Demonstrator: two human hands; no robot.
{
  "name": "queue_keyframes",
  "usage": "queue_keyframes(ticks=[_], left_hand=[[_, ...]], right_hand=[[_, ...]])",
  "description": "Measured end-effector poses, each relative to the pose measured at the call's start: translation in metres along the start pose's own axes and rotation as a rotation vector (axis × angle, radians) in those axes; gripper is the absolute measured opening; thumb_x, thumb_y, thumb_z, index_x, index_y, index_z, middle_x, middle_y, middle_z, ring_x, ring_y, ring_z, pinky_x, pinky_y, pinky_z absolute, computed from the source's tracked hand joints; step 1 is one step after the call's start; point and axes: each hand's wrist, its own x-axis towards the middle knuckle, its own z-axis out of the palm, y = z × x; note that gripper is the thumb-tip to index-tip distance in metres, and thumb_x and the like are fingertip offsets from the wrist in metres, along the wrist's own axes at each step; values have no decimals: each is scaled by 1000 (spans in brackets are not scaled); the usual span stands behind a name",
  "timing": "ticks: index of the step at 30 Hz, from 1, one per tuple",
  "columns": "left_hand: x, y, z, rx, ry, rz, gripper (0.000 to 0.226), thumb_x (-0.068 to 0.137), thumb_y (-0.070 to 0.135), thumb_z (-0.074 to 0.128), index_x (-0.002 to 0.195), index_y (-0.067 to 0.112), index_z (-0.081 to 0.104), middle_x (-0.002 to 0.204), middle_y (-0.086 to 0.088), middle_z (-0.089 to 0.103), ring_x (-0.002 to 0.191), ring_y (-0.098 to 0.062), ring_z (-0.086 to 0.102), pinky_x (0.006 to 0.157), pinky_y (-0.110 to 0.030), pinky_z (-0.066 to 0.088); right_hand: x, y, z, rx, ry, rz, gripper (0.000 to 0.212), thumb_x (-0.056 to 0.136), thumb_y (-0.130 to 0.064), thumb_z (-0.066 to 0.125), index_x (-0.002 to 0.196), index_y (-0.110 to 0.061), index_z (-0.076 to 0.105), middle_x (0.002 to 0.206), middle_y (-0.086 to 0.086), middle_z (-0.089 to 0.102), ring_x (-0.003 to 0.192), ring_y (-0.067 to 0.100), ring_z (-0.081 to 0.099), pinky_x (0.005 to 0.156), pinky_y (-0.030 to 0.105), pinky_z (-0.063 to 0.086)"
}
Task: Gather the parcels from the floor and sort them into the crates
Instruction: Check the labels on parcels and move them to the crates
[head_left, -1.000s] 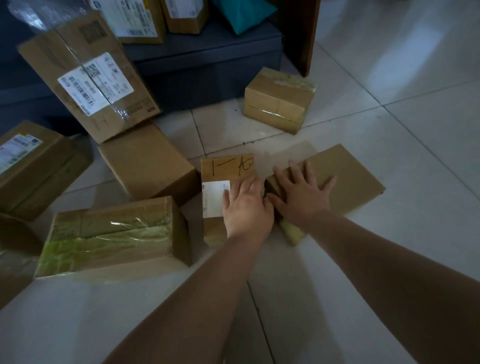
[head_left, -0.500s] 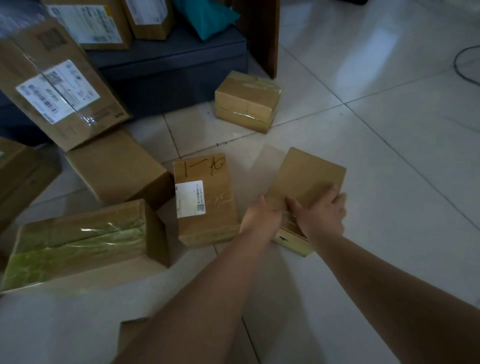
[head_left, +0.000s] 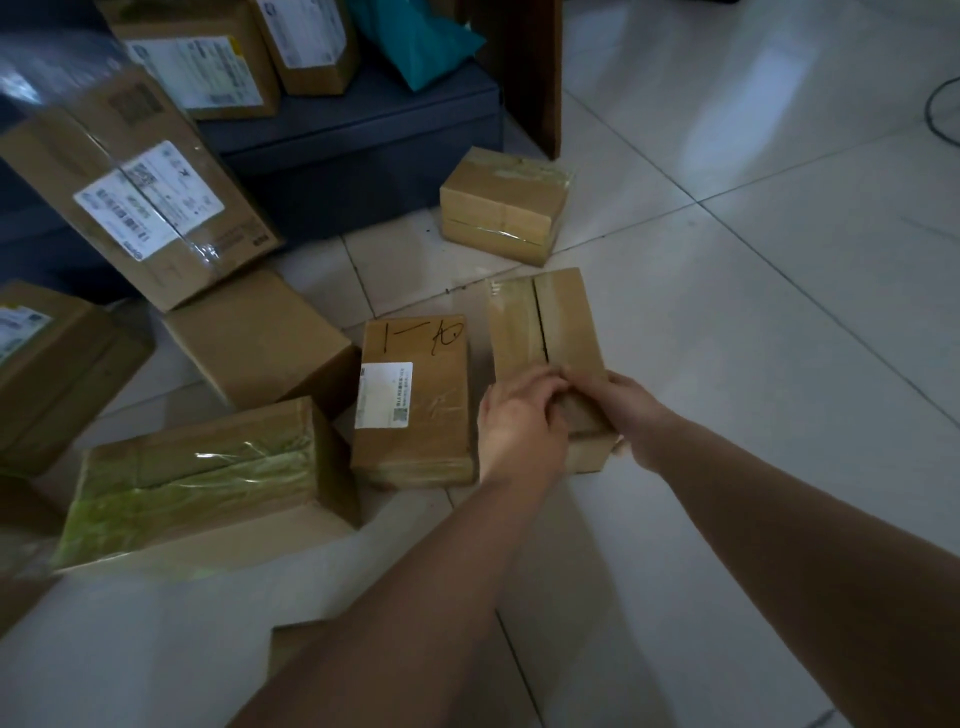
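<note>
both hands (head_left: 571, 415) grip a taped parcel (head_left: 545, 332) – labelled boxes (head_left: 208, 73) fill the dark crate (head_left: 363, 130).

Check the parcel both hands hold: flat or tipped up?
Tipped up: the parcel stands on its near edge, left hand and right hand gripping it.

Parcel-sorting room — labelled cartons (head_left: 156, 192) crowd tiled floor (head_left: 753, 338); dim.

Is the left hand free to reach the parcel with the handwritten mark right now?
Probably not yet: the left hand grips the taped parcel together with the right hand. The marked parcel lies just beside it, top uncovered, so letting go would suffice.
</note>
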Motion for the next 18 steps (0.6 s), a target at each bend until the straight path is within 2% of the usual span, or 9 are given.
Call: queue_keyframes(ticks=[1, 2, 4, 5, 8, 10, 12, 15, 18], left_hand=[[2, -2, -2, -56, 42, -107, 44, 86, 9, 56, 129, 19, 53, 139, 2, 44, 131, -16, 32, 113, -31, 20], [4, -5, -5, -116, 66, -239, 52, 85, 12, 59, 134, 20, 45, 141, 1, 41, 131, -18, 32, 108, -30, 25], [6, -6, -10, -233, 32, -452, 61, 85, 23, 62, 140, 22, 35, 139, 0, 44, 124, -18, 43, 94, -28, 36], [6, -4, -10, -270, -14, -491, 58, 86, 27, 60, 139, 23, 36, 135, 1, 49, 115, -17, 49, 88, -26, 37], [6, 1, -11, -427, -24, -536, 37, 94, 26, 45, 131, 26, 51, 117, 6, 58, 88, -9, 49, 71, -20, 38], [6, 1, -14, -587, -2, -604, 35, 97, 22, 38, 128, 26, 54, 107, 10, 52, 82, -4, 44, 60, -14, 32], [4, 0, -17, -673, -8, -615, 34, 97, 21, 39, 127, 25, 54, 104, 11, 51, 77, 2, 44, 55, -7, 30], [4, 3, -20, -705, -58, -569, 33, 97, 22, 45, 129, 23, 54, 111, 9, 53, 88, 1, 46, 49, -2, 34], [5, 5, -21, -692, -130, -549, 33, 97, 19, 46, 128, 26, 53, 121, 9, 50, 101, -4, 43, 64, -3, 33]], right_hand=[[0, 3, -1, -82, 69, 38, 52, 79, -49, 66, 115, -12, 62, 96, 3, 69, 82, 20, 66, 55, 17, 50], [1, 6, -3, -148, 133, 41, 52, 79, -50, 66, 116, -14, 62, 100, 3, 69, 85, 21, 65, 63, 22, 51], [4, 8, -3, -259, 247, -83, 59, 80, -50, 65, 128, -17, 54, 115, -1, 64, 100, 21, 62, 81, 29, 50], [4, 7, -1, -380, 314, -185, 66, 81, -49, 65, 136, -19, 45, 120, -3, 59, 107, 21, 59, 85, 29, 47], [1, -2, 11, -796, 396, -326, 90, 73, -64, 61, 144, -20, 27, 135, 8, 46, 118, 29, 49, 90, 38, 44], [1, -7, 16, -916, 325, -224, 116, 56, -79, 61, 144, -19, 16, 144, 14, 31, 125, 35, 41, 96, 45, 44], [1, -11, 17, -994, 277, -145, 131, 48, -80, 66, 147, -20, 5, 152, 15, 13, 133, 37, 28, 103, 50, 37], [1, -13, 11, -989, 314, -145, 126, 53, -70, 72, 147, -19, 6, 154, 12, 12, 134, 37, 26, 104, 49, 36], [0, -15, -2, -959, 321, -187, 115, 59, -59, 73, 148, -17, 13, 151, 8, 21, 132, 35, 31, 104, 48, 37]])
